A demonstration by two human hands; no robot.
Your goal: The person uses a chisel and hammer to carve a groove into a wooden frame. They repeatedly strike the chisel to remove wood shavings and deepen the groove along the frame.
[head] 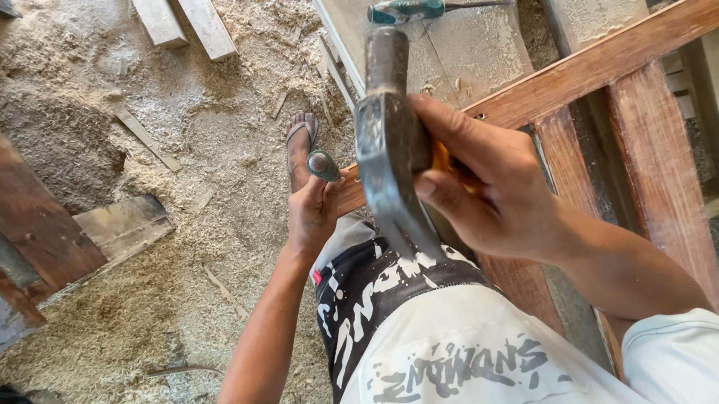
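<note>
Right hand (495, 191) grasping raised hammer (389, 140), left hand (313, 210) gripping green-handled chisel (323, 165) against wooden frame (605, 59), sawdust floor (113, 119) below.

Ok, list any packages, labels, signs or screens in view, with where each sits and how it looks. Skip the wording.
No packages, signs or screens show.
Small red tag: on the dark shorts by the left hand, squarish, red.
Printed lettering: across the white shirt at the bottom, dark brush-style marks.
White splash print: on the dark shorts, below the hammer in the right hand.
</note>
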